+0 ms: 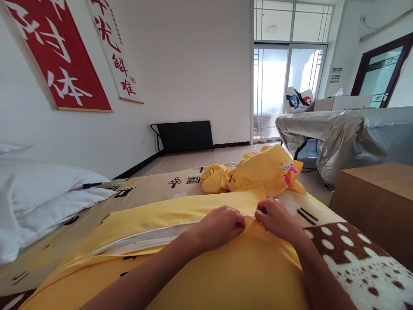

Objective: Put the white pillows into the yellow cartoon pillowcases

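A yellow duvet cover (245, 267) is spread over the bed in front of me, with a long white-edged zip opening (145, 237) gaping to the left of my hands. Pale material shows inside the gap. My left hand (222, 226) is closed on the cover's edge beside the opening, fingers curled under. Close to its right, my right hand (274, 217) pinches the same edge near the end of the opening, pulling the fabric up into a small peak. Whether a zip pull sits between the fingers is hidden.
Beyond my hands lies a bunched yellow cloth (258, 170) with a cartoon print. White pillows (54, 189) are at the left on the patterned blanket (361, 254). A brown wooden box-like piece (377, 202) borders the bed's right side. Behind it stands a plastic-draped table (342, 129).
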`<state>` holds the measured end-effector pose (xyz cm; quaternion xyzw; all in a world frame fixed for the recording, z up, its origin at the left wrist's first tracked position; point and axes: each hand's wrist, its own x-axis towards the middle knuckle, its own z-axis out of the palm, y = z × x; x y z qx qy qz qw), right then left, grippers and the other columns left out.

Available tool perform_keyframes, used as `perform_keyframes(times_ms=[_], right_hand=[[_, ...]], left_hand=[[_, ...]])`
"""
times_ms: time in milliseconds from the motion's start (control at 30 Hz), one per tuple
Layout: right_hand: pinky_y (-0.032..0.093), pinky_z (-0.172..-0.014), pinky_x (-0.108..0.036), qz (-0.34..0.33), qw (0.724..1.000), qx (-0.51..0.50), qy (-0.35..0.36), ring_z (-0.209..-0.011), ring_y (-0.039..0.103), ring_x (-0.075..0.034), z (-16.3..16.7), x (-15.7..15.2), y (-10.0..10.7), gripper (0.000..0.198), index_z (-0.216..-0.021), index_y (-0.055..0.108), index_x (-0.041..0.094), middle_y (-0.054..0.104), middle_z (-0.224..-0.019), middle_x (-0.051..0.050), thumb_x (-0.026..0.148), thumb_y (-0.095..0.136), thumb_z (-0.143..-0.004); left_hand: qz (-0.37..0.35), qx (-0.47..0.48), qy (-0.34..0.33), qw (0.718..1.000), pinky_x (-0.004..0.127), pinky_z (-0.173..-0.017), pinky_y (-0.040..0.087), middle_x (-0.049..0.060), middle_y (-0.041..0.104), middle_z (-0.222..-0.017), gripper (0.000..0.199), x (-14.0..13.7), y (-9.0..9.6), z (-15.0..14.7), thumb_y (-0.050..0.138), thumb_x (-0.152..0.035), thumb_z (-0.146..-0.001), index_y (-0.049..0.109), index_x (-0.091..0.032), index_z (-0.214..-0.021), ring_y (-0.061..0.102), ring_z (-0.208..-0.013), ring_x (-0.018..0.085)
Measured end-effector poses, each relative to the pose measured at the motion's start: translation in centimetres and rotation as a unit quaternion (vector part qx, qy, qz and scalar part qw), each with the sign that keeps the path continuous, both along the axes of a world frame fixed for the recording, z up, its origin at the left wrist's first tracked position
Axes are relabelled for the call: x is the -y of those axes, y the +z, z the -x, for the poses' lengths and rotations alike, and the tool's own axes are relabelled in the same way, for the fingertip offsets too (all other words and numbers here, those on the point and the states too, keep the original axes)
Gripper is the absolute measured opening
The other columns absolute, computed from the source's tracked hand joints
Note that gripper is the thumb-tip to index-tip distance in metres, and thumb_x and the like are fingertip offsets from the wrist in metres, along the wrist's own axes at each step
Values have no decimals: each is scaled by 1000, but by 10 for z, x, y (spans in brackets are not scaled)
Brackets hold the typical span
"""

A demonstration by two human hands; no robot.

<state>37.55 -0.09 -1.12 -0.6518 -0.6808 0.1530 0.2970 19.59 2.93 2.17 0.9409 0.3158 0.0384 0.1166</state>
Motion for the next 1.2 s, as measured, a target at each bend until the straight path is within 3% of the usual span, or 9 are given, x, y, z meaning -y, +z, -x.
perform_keyframes(times_ms=[267,500,633,833,1000,1200], right_hand=[[19,-52,-27,-3,1000,15,3,-51,36,-9,2,1,0,24,-47,37,18,48,-44,1,14,43,-69],[21,-53,-26,-16,999,30,-5,-55,37,-10,0,0,-1,24,-48,35,18,47,-49,1,16,44,-71],[21,-54,-26,-29,999,26,-9,-54,36,-10,-2,-1,-4,24,-50,34,18,45,-49,1,16,44,-71],[19,-54,-26,-30,999,23,-10,-55,35,-10,0,1,-2,24,-50,33,18,44,-50,1,16,45,-71],[19,-54,-26,-36,999,20,-7,-55,34,-10,3,0,-5,24,-50,34,18,43,-51,1,16,45,-71],[18,-54,-26,-27,1000,8,-6,-55,33,-11,7,0,-6,25,-49,35,18,42,-50,1,15,46,-71]], left_hand=[[-56,-73,-46,995,25,-55,32,-1,64,-67,22,6,6,-2,42,-9,-74,60,-19,-66,52,-59,13],[-116,-113,15,987,29,-50,25,3,59,-64,13,5,1,-9,44,-9,-72,49,-18,-64,53,-57,18],[-106,-80,52,990,28,-53,29,4,61,-69,5,2,-7,-12,46,-16,-71,49,-19,-70,56,-64,19],[-77,-55,48,994,25,-54,31,0,62,-71,4,-1,-14,-7,44,-20,-75,48,-20,-73,54,-63,16],[-64,-45,43,996,25,-55,30,2,64,-74,18,-3,-14,-7,40,-29,-85,51,-19,-74,55,-65,16],[-41,-29,-17,999,24,-60,34,2,64,-79,21,-6,-17,-10,38,-19,-85,51,-18,-70,54,-69,14]])
